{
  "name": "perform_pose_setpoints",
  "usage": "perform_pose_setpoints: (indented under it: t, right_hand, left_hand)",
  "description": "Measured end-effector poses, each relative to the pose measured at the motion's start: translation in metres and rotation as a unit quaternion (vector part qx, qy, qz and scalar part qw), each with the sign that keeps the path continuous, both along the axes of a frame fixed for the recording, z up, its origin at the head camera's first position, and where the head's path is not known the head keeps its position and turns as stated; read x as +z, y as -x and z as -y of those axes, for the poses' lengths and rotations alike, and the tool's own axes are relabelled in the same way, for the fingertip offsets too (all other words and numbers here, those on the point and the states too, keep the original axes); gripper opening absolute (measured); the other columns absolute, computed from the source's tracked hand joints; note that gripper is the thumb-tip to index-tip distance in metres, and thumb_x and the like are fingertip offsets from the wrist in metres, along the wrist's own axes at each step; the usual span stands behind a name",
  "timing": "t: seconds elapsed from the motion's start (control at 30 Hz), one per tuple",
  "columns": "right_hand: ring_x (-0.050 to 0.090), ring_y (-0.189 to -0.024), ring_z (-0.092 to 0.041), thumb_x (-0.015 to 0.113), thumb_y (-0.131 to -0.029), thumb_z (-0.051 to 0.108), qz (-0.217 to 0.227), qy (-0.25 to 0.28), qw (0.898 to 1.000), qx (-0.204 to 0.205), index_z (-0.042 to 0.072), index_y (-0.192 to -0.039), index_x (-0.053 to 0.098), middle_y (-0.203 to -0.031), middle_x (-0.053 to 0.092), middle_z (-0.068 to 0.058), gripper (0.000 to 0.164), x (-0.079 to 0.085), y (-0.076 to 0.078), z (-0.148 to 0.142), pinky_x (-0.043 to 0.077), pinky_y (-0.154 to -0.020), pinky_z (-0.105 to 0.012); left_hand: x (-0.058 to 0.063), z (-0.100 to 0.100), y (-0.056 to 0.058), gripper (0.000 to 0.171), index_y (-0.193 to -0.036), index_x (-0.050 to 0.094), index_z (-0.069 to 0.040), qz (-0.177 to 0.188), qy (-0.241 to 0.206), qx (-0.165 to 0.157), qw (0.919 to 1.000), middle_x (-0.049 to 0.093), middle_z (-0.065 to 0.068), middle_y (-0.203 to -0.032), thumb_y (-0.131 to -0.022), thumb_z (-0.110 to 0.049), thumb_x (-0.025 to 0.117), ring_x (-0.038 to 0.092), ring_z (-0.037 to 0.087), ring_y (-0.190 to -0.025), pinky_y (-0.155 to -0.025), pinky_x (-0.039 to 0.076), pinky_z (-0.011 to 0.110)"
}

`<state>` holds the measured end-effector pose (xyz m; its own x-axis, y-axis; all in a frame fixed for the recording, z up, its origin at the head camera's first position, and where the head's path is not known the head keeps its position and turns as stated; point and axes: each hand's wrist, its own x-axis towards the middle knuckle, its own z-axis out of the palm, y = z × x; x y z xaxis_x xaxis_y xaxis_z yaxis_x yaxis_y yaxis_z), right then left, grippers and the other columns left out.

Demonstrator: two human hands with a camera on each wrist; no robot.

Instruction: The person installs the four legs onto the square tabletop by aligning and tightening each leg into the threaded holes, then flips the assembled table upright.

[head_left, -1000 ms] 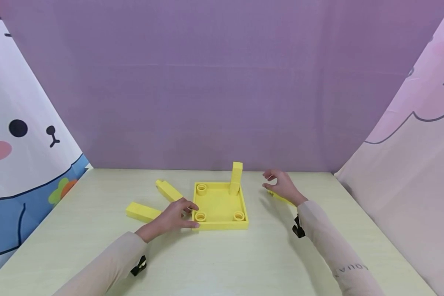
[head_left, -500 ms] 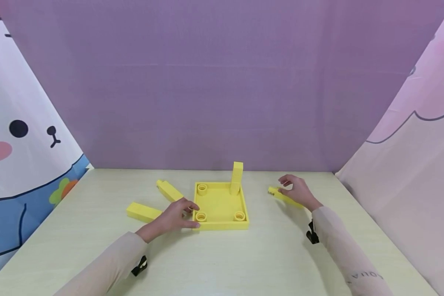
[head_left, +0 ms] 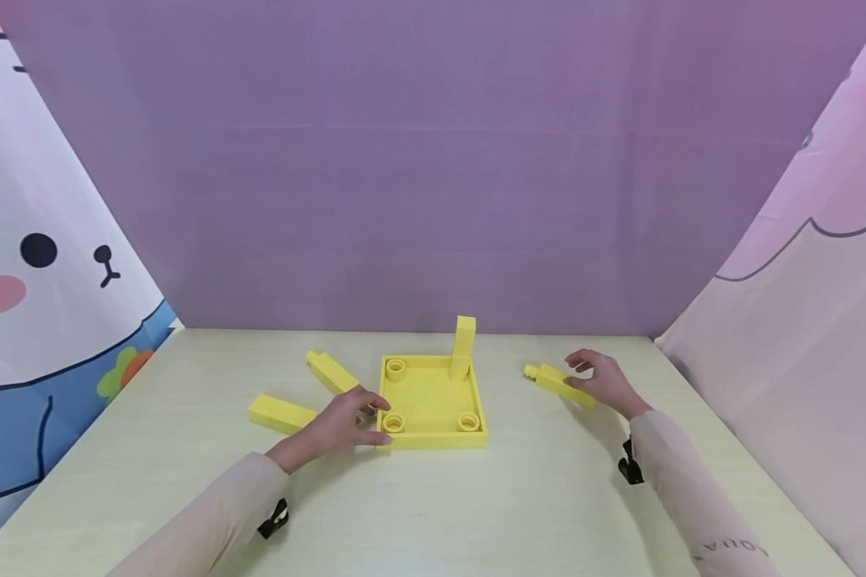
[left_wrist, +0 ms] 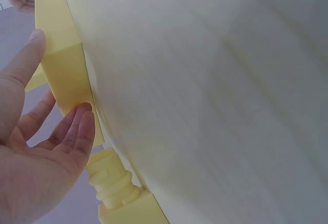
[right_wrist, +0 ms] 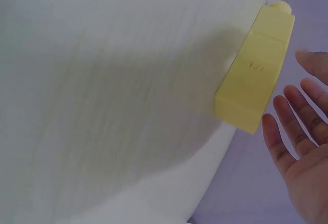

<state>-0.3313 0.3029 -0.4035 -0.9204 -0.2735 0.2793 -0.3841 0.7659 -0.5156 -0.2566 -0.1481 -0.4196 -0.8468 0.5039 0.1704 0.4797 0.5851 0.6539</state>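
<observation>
A yellow square toy tabletop (head_left: 433,441), raised-rimmed, lies with its ring-shaped sockets facing up. One yellow leg (head_left: 463,344) stands upright in its far right corner. My left hand (head_left: 342,421) holds the near left corner, thumb at the front wall and fingers at the left side. My right hand (head_left: 606,385) hovers over a loose yellow leg (head_left: 548,380) lying on the right, its threaded end pointing left. In the right wrist view its fingers (right_wrist: 292,114) are spread beside that leg (right_wrist: 253,70), and a gap shows between them.
Two more yellow legs lie left of the tabletop, a far one (head_left: 329,371) and a near one (head_left: 277,413), each partly behind my left hand. A pale wooden table (head_left: 447,513) carries everything. A purple cloth (head_left: 404,160) hangs behind its far edge.
My right hand has moved rightward and toward me along the loose leg, uncovering its threaded end. The left hand keeps its place on the tabletop.
</observation>
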Motion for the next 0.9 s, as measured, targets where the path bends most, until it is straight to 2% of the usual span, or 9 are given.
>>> perform_pose_setpoints:
  t: [0.43,0.9]
  right_hand:
    - [0.058,-0.092,-0.039,0.069,-0.078,0.006,0.020,-0.013,1.000,-0.004,-0.008,-0.108,0.057,-0.103,0.060,-0.026,0.035,-0.003,-0.005,-0.011,0.048,-0.080,-0.050]
    - [0.059,-0.085,-0.031,0.071,-0.074,0.004,0.030,-0.035,0.999,-0.007,-0.004,-0.101,0.060,-0.094,0.064,-0.019,0.031,-0.013,-0.005,-0.019,0.049,-0.076,-0.043]
  left_hand:
    - [0.000,0.000,-0.001,0.050,-0.111,0.060,-0.003,-0.001,-0.001,0.000,1.0000,0.055,0.007,-0.104,-0.075,-0.033,0.074,0.057,0.025,-0.097,-0.078,0.049,0.038]
    - [-0.001,0.000,-0.001,0.049,-0.111,0.060,-0.003,-0.004,-0.006,-0.002,1.0000,0.055,0.006,-0.104,-0.075,-0.033,0.074,0.057,0.024,-0.096,-0.077,0.049,0.036]
